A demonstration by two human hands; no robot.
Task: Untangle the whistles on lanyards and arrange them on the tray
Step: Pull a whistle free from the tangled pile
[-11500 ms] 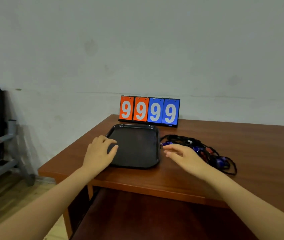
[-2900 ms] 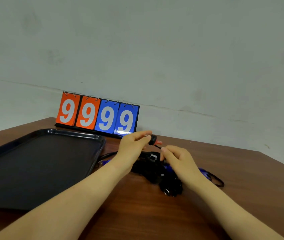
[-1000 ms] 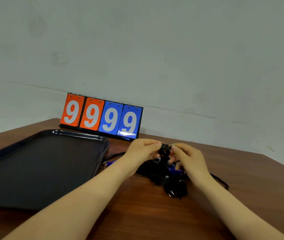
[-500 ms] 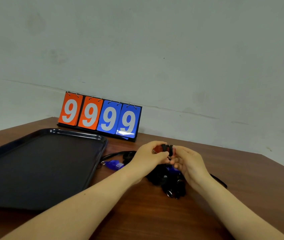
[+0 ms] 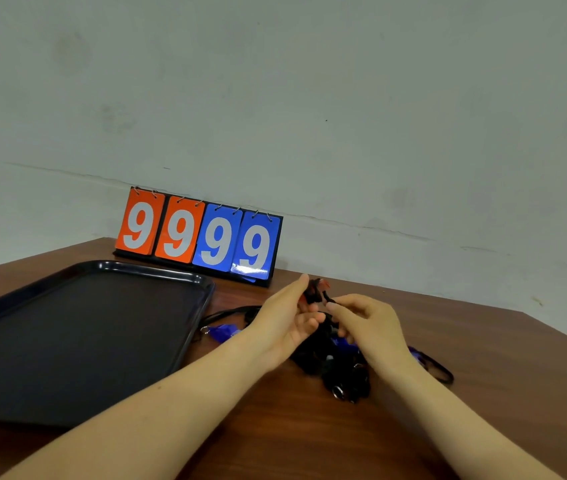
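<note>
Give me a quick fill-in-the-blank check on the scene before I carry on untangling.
1. The black tray holds ____ whistles so far.
2. The scoreboard at the wall shows the digit ____ on all four cards.
3. A loose blue whistle lies on the table between the tray and the ____ hand.
4. Both hands work at a red and black piece lifted above the ____ of lanyards; the right hand pinches its cord.

Missing words: no; 9; left; tangle
</note>
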